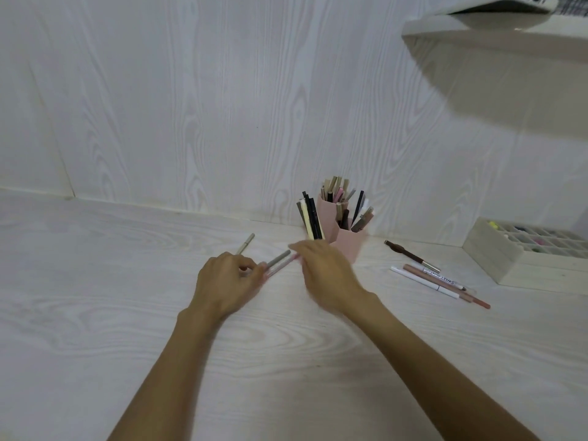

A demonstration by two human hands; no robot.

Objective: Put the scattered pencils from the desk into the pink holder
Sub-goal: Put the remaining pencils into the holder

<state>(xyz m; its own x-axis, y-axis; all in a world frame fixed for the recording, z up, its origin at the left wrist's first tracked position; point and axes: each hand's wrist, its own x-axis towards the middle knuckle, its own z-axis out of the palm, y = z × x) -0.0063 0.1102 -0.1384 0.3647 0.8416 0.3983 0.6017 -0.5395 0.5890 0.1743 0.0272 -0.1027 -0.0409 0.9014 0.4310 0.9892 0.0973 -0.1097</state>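
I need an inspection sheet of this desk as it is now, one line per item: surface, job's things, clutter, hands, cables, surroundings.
Surface: pale wood-grain desk.
Job's things: pink holder upright near the wall, already holding many pencils; loose pencils lying to its right; one beige pencil lying beyond the left hand.
Clutter: wooden divided box at far right.
Hands: left hand closed on a grey and a pink pencil; right hand blurred, holding a bunch of pencils upright.
Cables: nothing seen.
Surroundings: wood-grain wall; shelf at upper right.
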